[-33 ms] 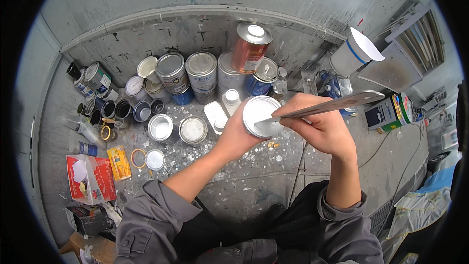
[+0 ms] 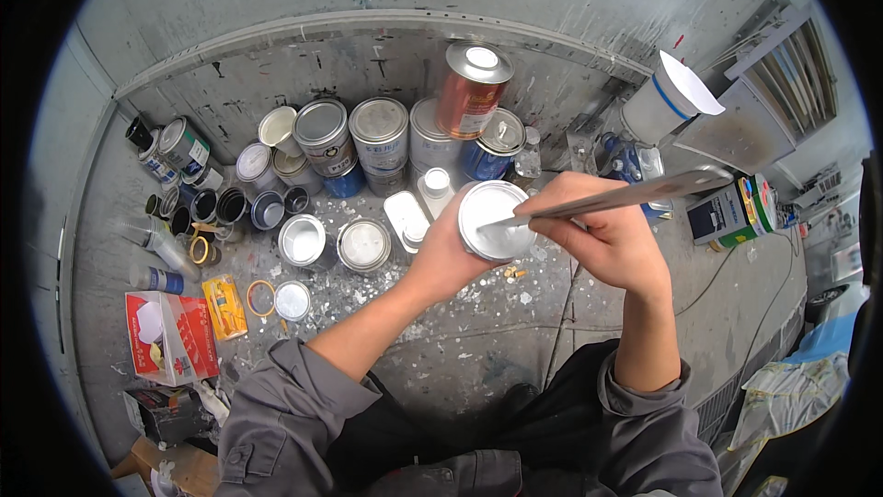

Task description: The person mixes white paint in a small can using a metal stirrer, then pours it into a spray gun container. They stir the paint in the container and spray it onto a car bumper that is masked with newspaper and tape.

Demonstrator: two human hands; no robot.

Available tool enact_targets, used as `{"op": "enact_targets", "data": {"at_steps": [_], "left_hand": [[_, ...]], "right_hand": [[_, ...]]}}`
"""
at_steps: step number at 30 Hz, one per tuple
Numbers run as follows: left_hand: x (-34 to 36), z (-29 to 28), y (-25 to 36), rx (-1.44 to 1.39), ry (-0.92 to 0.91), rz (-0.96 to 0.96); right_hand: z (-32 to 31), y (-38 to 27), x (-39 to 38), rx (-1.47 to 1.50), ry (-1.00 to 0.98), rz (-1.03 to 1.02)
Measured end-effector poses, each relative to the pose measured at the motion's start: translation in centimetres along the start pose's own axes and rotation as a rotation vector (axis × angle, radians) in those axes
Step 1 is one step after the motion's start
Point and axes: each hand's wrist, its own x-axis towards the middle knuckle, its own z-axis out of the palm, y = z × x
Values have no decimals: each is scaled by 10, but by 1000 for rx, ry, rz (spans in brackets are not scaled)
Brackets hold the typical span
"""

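My left hand is wrapped round the side of a round cup of pale grey-white paint, held up over the floor. In my right hand is a long flat metal stirring stick, pinched between thumb and fingers. Its lower end dips into the paint, and the other end slants up to the right, with holes along it. The fingers of my left hand on the far side are hidden by the cup. Just left of the cup, a white plastic bottle and a white rectangular can stand on the floor.
Several paint cans line the wall, a red can stacked on top. Nearer stand an uncovered can and a lidded can. Dark cups, a red box and a yellow packet lie left; a cable runs right.
The stirring stick's upper end has shifted slightly to the right and looks a little blurred. Both hands keep their grip, and the cup has barely moved.
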Motion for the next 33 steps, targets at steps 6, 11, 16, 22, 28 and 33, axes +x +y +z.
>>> {"op": "enact_targets", "data": {"at_steps": [6,11,16,22,28,33], "left_hand": [[1,-2,-2,7,-19,19],[0,-2,-4,-48,36,-14],[4,-1,-8,-62,50,-8],[1,-2,-8,-11,15,-37],[1,-2,-9,-33,37,-18],[3,-1,-12,-94,12,-42]], "right_hand": [[-3,-1,3,-16,188,229],[8,-5,-1,55,330,425],[17,-13,-2,51,322,387],[8,-22,6,137,399,351],[18,-18,4,-5,349,389],[23,-22,3,19,313,345]]}}
